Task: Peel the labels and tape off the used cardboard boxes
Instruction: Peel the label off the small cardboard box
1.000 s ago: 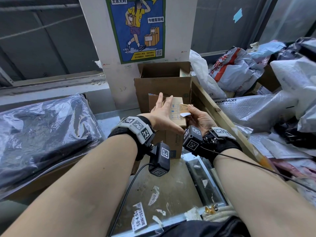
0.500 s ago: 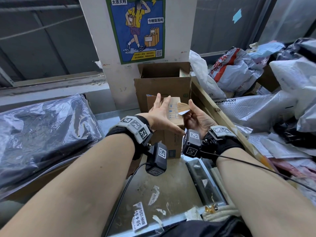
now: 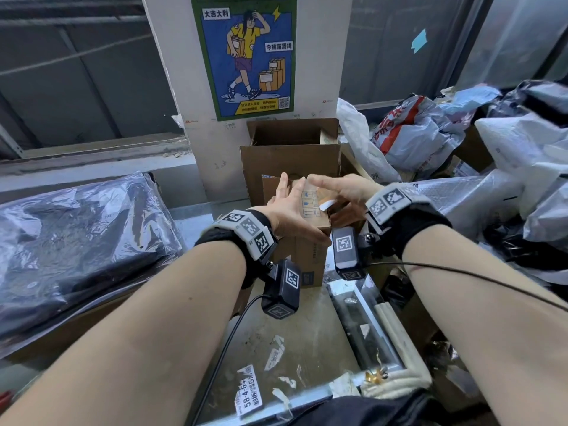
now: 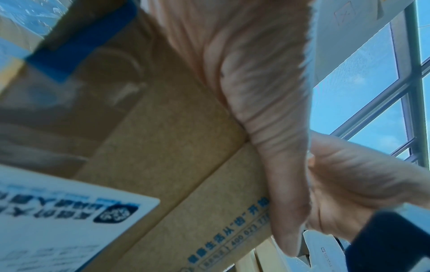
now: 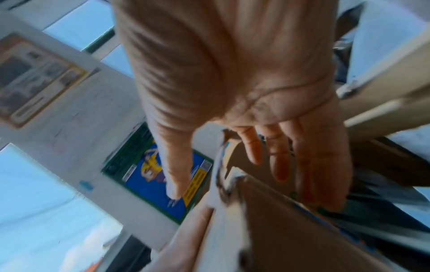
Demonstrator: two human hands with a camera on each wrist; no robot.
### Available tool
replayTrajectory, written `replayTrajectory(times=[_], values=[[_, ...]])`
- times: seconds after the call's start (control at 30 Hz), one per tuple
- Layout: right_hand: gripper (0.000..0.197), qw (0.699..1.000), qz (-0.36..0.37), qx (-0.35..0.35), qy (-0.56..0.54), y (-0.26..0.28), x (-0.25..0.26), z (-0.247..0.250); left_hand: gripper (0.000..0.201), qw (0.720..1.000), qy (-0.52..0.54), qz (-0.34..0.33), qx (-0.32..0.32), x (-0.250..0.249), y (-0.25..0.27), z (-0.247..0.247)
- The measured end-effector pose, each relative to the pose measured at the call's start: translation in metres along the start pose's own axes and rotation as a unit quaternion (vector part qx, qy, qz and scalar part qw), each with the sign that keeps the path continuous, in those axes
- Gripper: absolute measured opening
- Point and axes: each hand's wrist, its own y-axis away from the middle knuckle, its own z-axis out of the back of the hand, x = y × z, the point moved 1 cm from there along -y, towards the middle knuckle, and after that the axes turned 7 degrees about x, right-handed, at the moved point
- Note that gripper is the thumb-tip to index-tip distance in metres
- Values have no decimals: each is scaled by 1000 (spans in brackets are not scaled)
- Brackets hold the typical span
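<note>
Item: small cardboard box (image 3: 316,210), held up in the air above the far end of the counter (image 3: 307,327), in front of a larger open carton (image 3: 289,161) that stands at the counter's far edge against a white pillar.

Left hand (image 3: 289,210): palm flat against the box's left face, fingers (image 3: 281,187) straight, thumb under the near bottom edge; it carries the box. In the left wrist view a blue tape strip (image 4: 76,44) crosses an upper edge of the box and a white printed label (image 4: 53,224) lies on a lower face, still stuck.

Right hand (image 3: 341,192): spread over the top right of the box, fingers released and straight, holding nothing. The right wrist view shows its fingertips beside the box's torn upper corner.

Partly lifted: a white label tab (image 3: 325,205) curls off the face turned to the person, beside a column of printed handling marks.

On the counter's near edge: torn label scraps (image 3: 249,392).

Step, as judged: mid-peel on this box, between grips.

Next move calls for: the right hand to pinch the loose tab and pull low along the face while the left holds firm; tape and second label remain.
</note>
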Motion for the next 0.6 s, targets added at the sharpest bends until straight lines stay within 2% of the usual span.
replayTrajectory(times=[0.07, 0.13, 0.27, 0.37, 0.47, 0.53, 0.6], values=[[45, 992, 16, -29, 121, -3, 10, -2, 136, 1000, -1, -4, -3, 0, 0, 0], [54, 979, 19, -56, 197, -6, 16, -3, 135, 1000, -6, -2, -6, 0, 0, -1], [50, 964, 13, -45, 263, -6, 25, -5, 135, 1000, -5, 4, -9, 2, 0, 0], [60, 953, -1, -40, 302, -10, 24, -5, 135, 1000, -1, 5, -7, 2, 0, 0], [53, 945, 14, -39, 325, -12, 26, -7, 137, 1000, 3, 2, -3, 2, 1, 0], [46, 925, 22, -46, 376, -12, 30, -10, 135, 1000, 6, -1, -3, 2, 2, 1], [37, 901, 45, -82, 425, -13, 32, -12, 134, 1000, 7, -2, -4, 2, 2, 1]])
